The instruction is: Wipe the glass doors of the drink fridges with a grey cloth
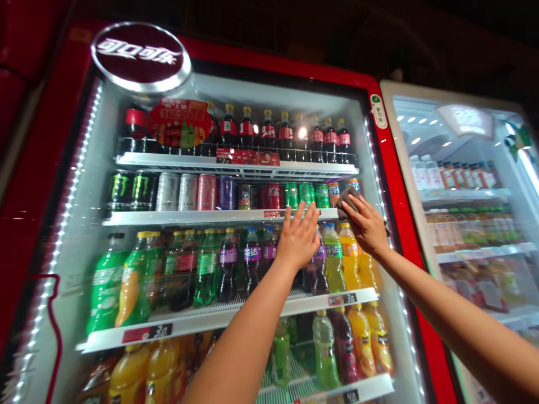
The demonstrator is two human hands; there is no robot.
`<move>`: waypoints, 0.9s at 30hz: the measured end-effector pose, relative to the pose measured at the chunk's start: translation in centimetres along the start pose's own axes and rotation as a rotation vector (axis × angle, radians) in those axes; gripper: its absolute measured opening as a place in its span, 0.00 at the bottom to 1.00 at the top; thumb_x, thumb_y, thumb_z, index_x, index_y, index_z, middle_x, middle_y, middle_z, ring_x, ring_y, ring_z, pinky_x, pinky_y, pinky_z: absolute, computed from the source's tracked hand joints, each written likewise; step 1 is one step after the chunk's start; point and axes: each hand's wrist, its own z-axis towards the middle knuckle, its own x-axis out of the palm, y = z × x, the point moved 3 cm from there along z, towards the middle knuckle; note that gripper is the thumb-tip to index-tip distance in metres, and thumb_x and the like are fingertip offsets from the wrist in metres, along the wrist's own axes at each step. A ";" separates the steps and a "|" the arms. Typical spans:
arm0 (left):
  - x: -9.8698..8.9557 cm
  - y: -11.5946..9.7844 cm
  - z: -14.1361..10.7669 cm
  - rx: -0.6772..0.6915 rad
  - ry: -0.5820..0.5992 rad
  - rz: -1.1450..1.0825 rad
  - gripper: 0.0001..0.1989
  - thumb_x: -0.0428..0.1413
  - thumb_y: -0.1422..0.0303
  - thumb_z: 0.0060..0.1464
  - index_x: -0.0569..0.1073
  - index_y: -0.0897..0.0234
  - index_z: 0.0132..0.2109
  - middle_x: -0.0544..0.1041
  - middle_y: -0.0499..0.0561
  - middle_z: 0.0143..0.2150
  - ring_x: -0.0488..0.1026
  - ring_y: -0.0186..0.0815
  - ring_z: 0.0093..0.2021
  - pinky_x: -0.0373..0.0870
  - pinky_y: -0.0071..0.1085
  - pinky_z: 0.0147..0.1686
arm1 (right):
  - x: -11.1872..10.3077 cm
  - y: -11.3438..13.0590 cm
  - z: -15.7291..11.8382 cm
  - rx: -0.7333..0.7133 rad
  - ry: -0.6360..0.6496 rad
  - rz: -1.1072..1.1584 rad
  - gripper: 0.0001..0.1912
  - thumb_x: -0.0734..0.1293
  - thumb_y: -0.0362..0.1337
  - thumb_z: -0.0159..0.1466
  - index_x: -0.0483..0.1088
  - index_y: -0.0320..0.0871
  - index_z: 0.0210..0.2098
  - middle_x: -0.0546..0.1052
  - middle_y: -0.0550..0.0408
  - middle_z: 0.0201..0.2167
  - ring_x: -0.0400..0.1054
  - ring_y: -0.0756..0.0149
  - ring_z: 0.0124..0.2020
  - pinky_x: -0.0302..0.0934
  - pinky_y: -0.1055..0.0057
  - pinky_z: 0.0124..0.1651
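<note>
Before me stands a red-framed drinks fridge with a glass door [197,84]. My left hand [298,238] lies flat against the glass near the middle, its fingers spread and nothing in it. To its right, my right hand [366,224] presses a dark grey cloth [348,203] to the same glass. Seen through the door behind my hands are a shelf of cans [306,193] and, below it, a shelf of soda bottles [251,255]. My left hand and forearm hide some of those bottles.
An oval sign [141,56] juts from the fridge's upper left. A round red promotional sticker [179,123] shows in front of the cola bottles [284,134] on the top shelf. A second, pale-framed fridge [404,168] with drinks stands at the right.
</note>
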 end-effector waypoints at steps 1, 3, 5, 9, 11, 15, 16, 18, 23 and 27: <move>0.0 0.0 0.0 -0.002 0.010 0.009 0.34 0.46 0.60 0.67 0.49 0.63 0.75 0.48 0.51 0.78 0.39 0.48 0.78 0.38 0.56 0.75 | -0.2 -0.4 -0.4 0.007 -0.019 0.005 0.27 0.60 0.37 0.71 0.63 0.63 0.68 0.67 0.59 0.69 0.54 0.53 0.73 0.60 0.46 0.67; 0.1 0.0 0.0 -0.004 0.020 0.024 0.35 0.47 0.60 0.67 0.48 0.62 0.76 0.48 0.51 0.78 0.39 0.48 0.78 0.39 0.56 0.75 | -0.2 -1.2 -0.2 0.093 -0.080 -0.002 0.28 0.60 0.36 0.70 0.63 0.64 0.68 0.67 0.58 0.69 0.56 0.50 0.72 0.60 0.43 0.66; 0.1 0.0 0.0 -0.006 0.015 0.035 0.36 0.48 0.60 0.66 0.48 0.62 0.76 0.48 0.51 0.78 0.39 0.49 0.78 0.39 0.57 0.75 | 0.3 -1.0 1.1 0.232 -0.147 -0.028 0.29 0.61 0.36 0.69 0.63 0.62 0.68 0.67 0.55 0.69 0.57 0.46 0.71 0.60 0.39 0.65; 0.1 0.0 -0.1 -0.005 0.018 0.062 0.35 0.46 0.58 0.67 0.49 0.63 0.76 0.47 0.51 0.79 0.39 0.47 0.78 0.41 0.57 0.75 | 1.5 2.0 2.7 0.290 -0.160 -0.045 0.27 0.61 0.41 0.70 0.65 0.60 0.67 0.67 0.53 0.69 0.56 0.45 0.71 0.60 0.40 0.64; -0.1 0.0 -0.1 0.003 0.033 0.074 0.33 0.42 0.58 0.69 0.49 0.64 0.75 0.46 0.50 0.79 0.40 0.44 0.78 0.42 0.57 0.75 | 1.4 3.3 1.9 0.161 -0.117 -0.003 0.24 0.60 0.41 0.71 0.68 0.59 0.65 0.68 0.55 0.68 0.56 0.49 0.71 0.59 0.44 0.65; -0.9 0.1 -0.2 0.023 0.061 0.074 0.33 0.43 0.58 0.69 0.51 0.66 0.75 0.49 0.52 0.78 0.44 0.45 0.78 0.44 0.57 0.74 | -0.1 2.4 -0.7 -0.007 -0.086 0.083 0.20 0.62 0.41 0.70 0.74 0.60 0.59 0.74 0.55 0.62 0.64 0.51 0.66 0.62 0.48 0.62; -1.2 0.2 -0.3 0.041 0.068 0.071 0.33 0.45 0.58 0.68 0.52 0.65 0.74 0.50 0.52 0.78 0.45 0.45 0.77 0.45 0.56 0.74 | -0.5 1.7 -0.8 -0.001 -0.099 0.091 0.19 0.64 0.42 0.69 0.75 0.60 0.57 0.75 0.54 0.61 0.67 0.51 0.63 0.63 0.48 0.61; -1.9 0.7 -0.7 0.093 0.080 0.069 0.33 0.48 0.58 0.66 0.54 0.64 0.74 0.53 0.52 0.77 0.45 0.44 0.77 0.45 0.55 0.74 | -0.7 0.9 0.1 0.065 -0.152 0.090 0.18 0.65 0.44 0.67 0.77 0.58 0.55 0.77 0.51 0.57 0.70 0.49 0.57 0.64 0.47 0.58; -4.0 3.9 -3.0 0.152 0.081 0.102 0.32 0.47 0.58 0.67 0.54 0.64 0.74 0.54 0.51 0.77 0.45 0.43 0.77 0.44 0.53 0.74 | 0.8 4.0 4.4 0.310 -0.217 0.021 0.23 0.63 0.42 0.67 0.73 0.59 0.60 0.74 0.48 0.58 0.65 0.42 0.57 0.60 0.41 0.56; -5.3 7.4 -5.5 0.162 0.071 0.137 0.31 0.47 0.58 0.68 0.55 0.63 0.73 0.56 0.51 0.76 0.47 0.42 0.77 0.43 0.52 0.74 | 1.7 8.1 3.8 0.153 -0.085 -0.021 0.25 0.62 0.40 0.69 0.68 0.67 0.64 0.71 0.53 0.61 0.64 0.46 0.58 0.61 0.46 0.56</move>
